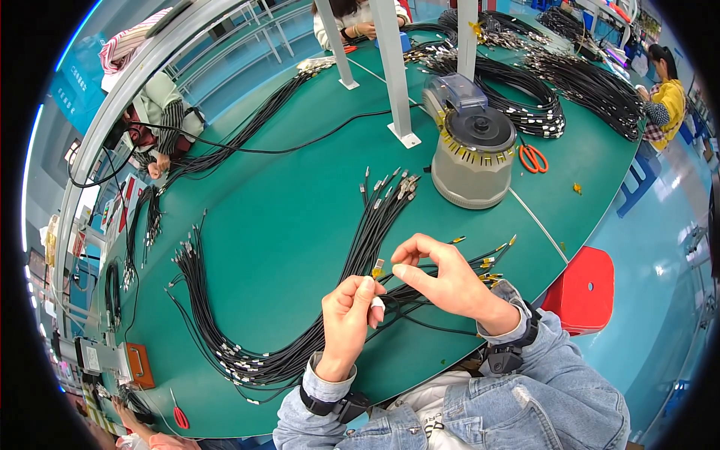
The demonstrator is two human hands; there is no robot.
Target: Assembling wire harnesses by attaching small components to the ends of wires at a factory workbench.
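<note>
My left hand (346,315) is closed in a pinch on a black cable near its end. The cable's metal connector (379,264) points up, with a bit of yellow tape (376,273) around it. Just right of that tip is my right hand (454,281), its index finger and thumb curled with a small gap between their tips; nothing shows in it. Under and left of my hands, a bundle of black cables (255,360) with white labels curves across the green table. To the right, several cable ends with yellow tape (487,262) lie partly behind my right hand.
A round tape dispenser (472,165) with yellow strips stands beyond my hands, next to orange-handled scissors (533,159). Metal posts (391,75) rise from the green table (300,195). A red stool (585,289) is at right. Other people sit around with more cable bundles (592,86).
</note>
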